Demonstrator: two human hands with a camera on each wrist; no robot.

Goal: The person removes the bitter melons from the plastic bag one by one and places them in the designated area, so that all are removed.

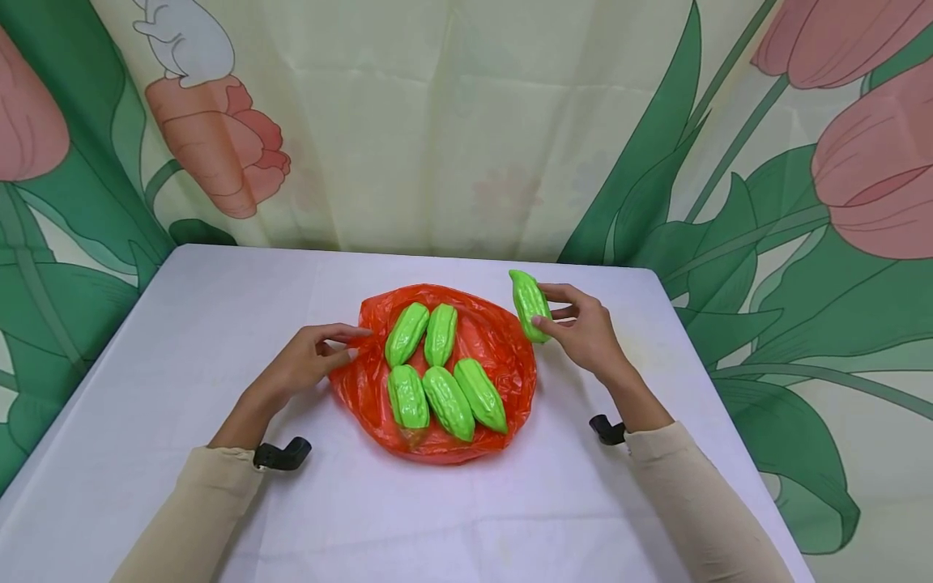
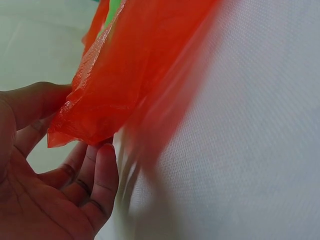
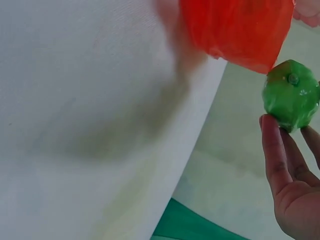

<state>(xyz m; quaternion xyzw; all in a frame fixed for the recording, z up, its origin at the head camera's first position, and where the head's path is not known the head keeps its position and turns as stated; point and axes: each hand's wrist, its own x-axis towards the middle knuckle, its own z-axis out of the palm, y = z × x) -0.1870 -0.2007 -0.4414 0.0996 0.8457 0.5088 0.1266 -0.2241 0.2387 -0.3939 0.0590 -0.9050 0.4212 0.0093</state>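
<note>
A red plastic bag (image 1: 521, 372) lies spread on the table, its rim turned up around several bright green, ridged toy bitter gourds (image 1: 448, 402). With thumb and fingers my left hand (image 1: 302, 360) pinches the bag's left edge, and the left wrist view shows the thin red film (image 2: 107, 95) between them. My right hand (image 1: 586, 328) holds another bitter gourd (image 1: 530, 306) just past the bag's right rim, raised above the table with its pointed tip upward. In the right wrist view the blunt stem end of that gourd (image 3: 290, 95) faces the camera, with the fingers around it.
A white cloth covers the table (image 1: 182, 348). Behind it hangs a curtain (image 1: 452, 146) printed with tulips, leaves and a rabbit on a carrot. Black wrist mounts (image 1: 283, 454) sit on both forearms.
</note>
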